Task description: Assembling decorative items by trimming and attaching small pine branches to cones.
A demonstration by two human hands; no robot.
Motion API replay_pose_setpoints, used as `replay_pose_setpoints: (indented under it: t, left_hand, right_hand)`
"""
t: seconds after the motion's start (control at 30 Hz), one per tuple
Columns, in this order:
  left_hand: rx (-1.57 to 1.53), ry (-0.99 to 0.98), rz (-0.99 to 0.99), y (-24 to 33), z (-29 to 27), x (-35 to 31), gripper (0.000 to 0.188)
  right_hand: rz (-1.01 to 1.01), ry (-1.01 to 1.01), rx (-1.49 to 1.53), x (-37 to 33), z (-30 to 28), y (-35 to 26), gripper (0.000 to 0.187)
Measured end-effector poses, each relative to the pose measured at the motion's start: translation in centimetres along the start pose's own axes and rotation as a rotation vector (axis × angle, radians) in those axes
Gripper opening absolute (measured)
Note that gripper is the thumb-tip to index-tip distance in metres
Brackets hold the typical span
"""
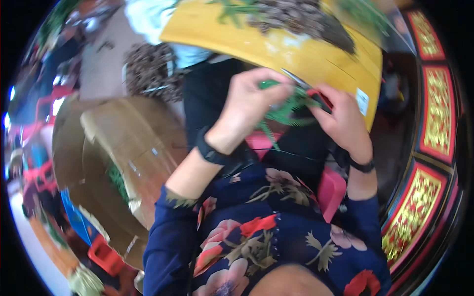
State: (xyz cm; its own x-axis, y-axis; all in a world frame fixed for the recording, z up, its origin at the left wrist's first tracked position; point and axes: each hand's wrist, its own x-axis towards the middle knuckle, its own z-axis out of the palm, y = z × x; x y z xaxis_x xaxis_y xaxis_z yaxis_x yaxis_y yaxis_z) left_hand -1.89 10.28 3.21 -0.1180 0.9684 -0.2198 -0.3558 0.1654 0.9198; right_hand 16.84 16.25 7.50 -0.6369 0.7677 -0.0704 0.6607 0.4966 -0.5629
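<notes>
Over the near edge of the yellow table point(227, 37), my left hand point(249, 101) is closed in a pinch on a feathery green sprig point(286, 112), whose thin fronds hang over my lap. A piece of smooth, brighter green shows at its fingertips. Close by on the right, my right hand point(343, 116) is wrapped round red-handled scissors point(321, 96). Their narrow metal blade points up and left past the sprig, near my left fingertips. Motion blur hides whether the blade touches the sprig.
Brown cone-like pieces point(291, 17) are heaped on the table, with more greenery point(237, 10) beside them. At left stand a wire-rimmed basket of brown pieces point(148, 69) and a large open cardboard box point(74, 133). Red-and-gold panels point(437, 108) line the right side.
</notes>
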Motion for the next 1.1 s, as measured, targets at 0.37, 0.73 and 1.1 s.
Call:
replay_pose_setpoints:
  t: [0.37,0.73,1.1]
  left_hand:
    - [-0.106,0.125,-0.042,0.1,1.2,-0.4,0.009]
    - [-0.103,0.164,0.066,-0.1,1.5,-0.4,0.009]
    - [0.045,0.168,0.145,-0.3,1.3,-0.5,0.012]
  right_hand:
    - [0.049,0.152,0.068,-2.3,1.2,-0.8,0.019]
    - [0.052,0.120,0.116,-2.1,2.0,-0.4,0.020]
    - [0.035,0.142,0.129,-1.7,2.4,0.2,0.023]
